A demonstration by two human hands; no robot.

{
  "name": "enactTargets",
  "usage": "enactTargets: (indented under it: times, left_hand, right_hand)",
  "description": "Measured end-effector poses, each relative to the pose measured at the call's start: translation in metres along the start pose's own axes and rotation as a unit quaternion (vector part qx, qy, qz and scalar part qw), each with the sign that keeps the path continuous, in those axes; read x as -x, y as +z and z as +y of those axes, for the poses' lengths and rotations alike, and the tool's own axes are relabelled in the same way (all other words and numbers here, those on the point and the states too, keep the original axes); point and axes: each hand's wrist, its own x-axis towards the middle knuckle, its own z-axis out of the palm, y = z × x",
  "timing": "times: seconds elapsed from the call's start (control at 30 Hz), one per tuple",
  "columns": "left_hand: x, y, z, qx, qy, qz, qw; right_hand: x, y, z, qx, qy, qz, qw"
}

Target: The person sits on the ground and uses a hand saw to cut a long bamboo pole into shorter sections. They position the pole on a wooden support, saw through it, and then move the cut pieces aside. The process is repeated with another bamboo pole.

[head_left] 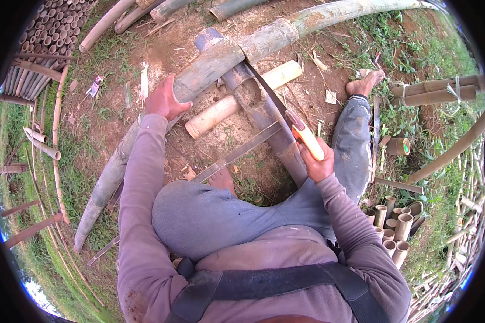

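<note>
A long, thick grey-green bamboo pole [210, 67] curves across the view and rests on a bamboo support [277, 137] in front of me. My left hand [166, 101] grips the pole left of the support, thumb spread along its near side. In my right hand [317, 159] is a handsaw [269, 91], held by its orange and white handle. The saw's dark blade slants up and away to the pole, and its far end meets the pole just right of the support. How deep the blade sits in the bamboo is hard to make out.
A short pale bamboo piece [215, 117] lies across beneath the support. A flat bamboo strip [237, 152] runs from the support to my knee. Cut bamboo tubes [402, 227] stand at the right. Stacked bamboo [51, 32] fills the far left. Sawdust covers the ground.
</note>
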Motion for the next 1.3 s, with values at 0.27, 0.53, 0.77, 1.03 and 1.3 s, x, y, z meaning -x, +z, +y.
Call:
enactTargets:
  times: [0.27, 0.53, 0.77, 1.03, 1.3]
  left_hand:
    - [-0.005, 0.007, -0.008, -0.003, 0.023, 0.030, 0.999]
    - [0.035, 0.045, 0.007, -0.069, 0.069, 0.167, 0.981]
    - [0.045, 0.055, 0.004, -0.044, 0.113, 0.243, 0.962]
    - [0.081, 0.053, 0.015, 0.053, 0.128, 0.283, 0.949]
    - [0.090, 0.024, 0.001, 0.132, 0.164, 0.240, 0.948]
  right_hand:
    - [0.017, 0.007, -0.034, -0.041, 0.026, 0.048, 0.998]
    - [-0.012, -0.014, -0.021, 0.074, -0.110, 0.279, 0.951]
    - [-0.053, 0.002, 0.053, 0.276, 0.105, 0.128, 0.947]
    - [-0.164, 0.079, -0.053, 0.189, -0.196, 0.032, 0.962]
    - [-0.208, 0.145, -0.113, 0.359, -0.447, -0.188, 0.798]
